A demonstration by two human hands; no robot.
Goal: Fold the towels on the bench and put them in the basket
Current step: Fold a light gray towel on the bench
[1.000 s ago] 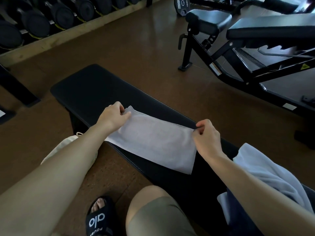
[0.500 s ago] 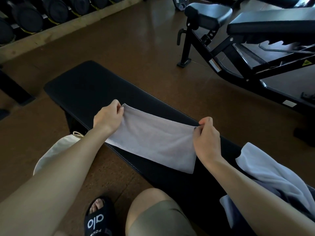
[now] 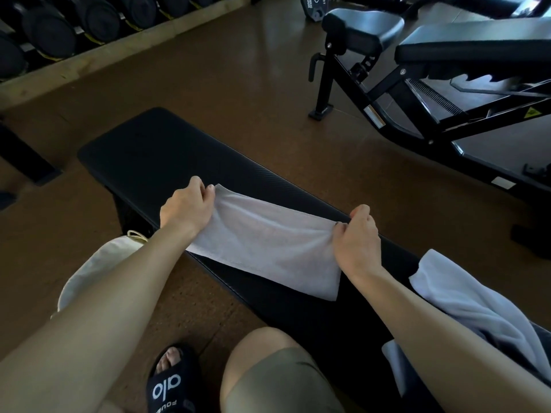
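Observation:
A pale grey towel [image 3: 262, 239] lies stretched across the black flat bench [image 3: 167, 156], its near edge hanging over the bench's front side. My left hand [image 3: 186, 208] pinches the towel's far left corner. My right hand [image 3: 356, 236] pinches its far right corner, where the cloth bunches into wrinkles. A heap of loose white and dark towels [image 3: 465, 305] sits on the bench at the right, partly hidden behind my right forearm. A cream cloth basket [image 3: 92, 269] with a rope handle stands on the floor under my left arm, mostly hidden.
An adjustable black workout bench [image 3: 423, 73] stands at the back right. A dumbbell rack [image 3: 74, 28] runs along the back left. My knee [image 3: 268, 374] and sandalled foot [image 3: 171, 380] are in front of the flat bench on the brown floor.
Both hands have kept their hold on the towel's far corners and pulled it tauter; wrinkles now gather at the right corner. The view has shifted slightly.

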